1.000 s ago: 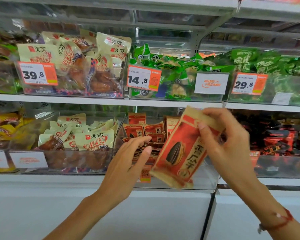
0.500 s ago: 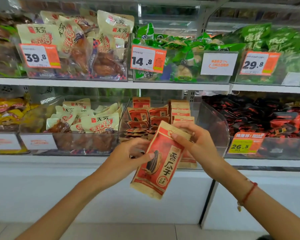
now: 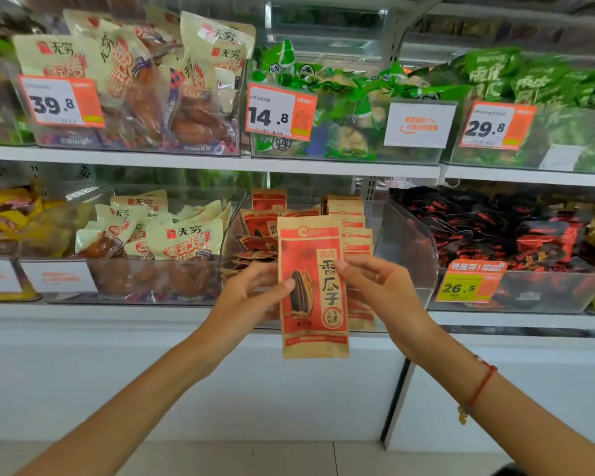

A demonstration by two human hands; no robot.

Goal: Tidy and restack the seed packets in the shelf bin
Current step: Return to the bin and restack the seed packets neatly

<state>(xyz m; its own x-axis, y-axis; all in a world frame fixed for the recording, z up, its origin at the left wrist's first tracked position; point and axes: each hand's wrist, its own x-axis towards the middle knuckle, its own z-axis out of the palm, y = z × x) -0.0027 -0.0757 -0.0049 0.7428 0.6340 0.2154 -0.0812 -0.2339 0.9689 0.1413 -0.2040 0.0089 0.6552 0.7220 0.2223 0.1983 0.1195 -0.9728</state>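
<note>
A red and tan seed packet [image 3: 311, 286] with a sunflower seed picture hangs upright in front of the clear shelf bin [image 3: 406, 245]. My left hand [image 3: 248, 300] pinches its left edge with the thumb on the front. My right hand [image 3: 382, 286] grips its right edge near the top. Inside the bin, several more seed packets [image 3: 347, 214] stand in a row at the right, and others [image 3: 258, 249] lie loose and flat at the left.
A bin of cream chicken snack packs [image 3: 172, 235] sits to the left, a bin of black and red packets [image 3: 516, 235] to the right. The upper shelf [image 3: 220, 159] carries more bins with price tags. A white cabinet front lies below.
The packet has swung from tilted to upright and come lower, and my left hand has taken hold of its left edge. The view dropped and pulled back slightly.
</note>
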